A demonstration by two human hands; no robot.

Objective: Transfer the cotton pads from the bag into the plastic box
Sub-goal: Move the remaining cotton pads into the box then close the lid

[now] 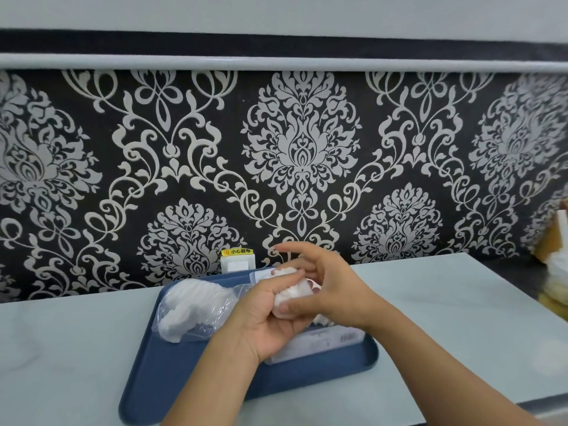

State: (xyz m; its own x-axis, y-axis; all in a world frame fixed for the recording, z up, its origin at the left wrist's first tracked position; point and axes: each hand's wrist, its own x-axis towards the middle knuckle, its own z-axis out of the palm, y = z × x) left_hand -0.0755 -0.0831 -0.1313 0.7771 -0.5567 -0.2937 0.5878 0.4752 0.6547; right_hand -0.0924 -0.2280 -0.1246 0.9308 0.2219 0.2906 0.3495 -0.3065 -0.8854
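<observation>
Both hands (295, 299) grip cotton pads (290, 292) above tray (172, 373), hiding box (322, 342).

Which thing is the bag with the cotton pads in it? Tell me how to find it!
Look at the blue tray on the pale table. The bag lies in the tray's far left part, left of both hands. It is crinkly and see-through with white pads inside, unlike the flat plastic box under the hands.

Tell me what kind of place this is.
Probably a home or small shop counter: ornate damask wallpaper, a wall socket with a yellow warning label, and a pale tabletop bearing a blue tray.
</observation>
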